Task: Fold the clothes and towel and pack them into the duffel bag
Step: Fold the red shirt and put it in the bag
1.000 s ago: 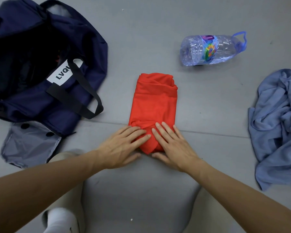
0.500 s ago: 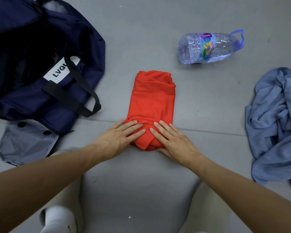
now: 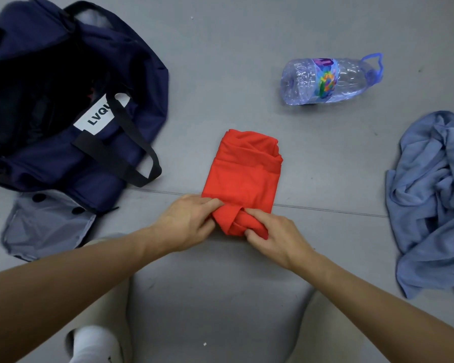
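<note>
In the head view, a folded red garment (image 3: 243,176) lay flat on the grey floor (image 3: 220,61), its long side running away from the person. Its far end showed bunched folds, and its near end was rolled up into a thick lip.

The left hand (image 3: 186,221) was at the near left corner of the red garment, its fingers curled and pinching the edge of the rolled lip. The right hand (image 3: 275,238) was at the near right corner of the red garment, with its thumb and fingers closed round the roll. Both hands therefore gripped the cloth, close together but not touching each other.

The navy duffel bag (image 3: 63,100) sat to the left of the red garment and a little farther away, well apart from it. Its mouth gaped open and dark, and a white label (image 3: 97,115) and a black strap (image 3: 131,142) faced the garment. A pale grey fabric piece (image 3: 45,224) lay left of the red garment, partly under the bag's near edge.

A crumpled blue cloth (image 3: 433,200) was heaped to the right of the red garment, well apart from it. A clear plastic bottle (image 3: 325,81) lay on its side beyond the red garment and to its right. A thin floor seam (image 3: 330,210) ran under the garment's near part.
</note>
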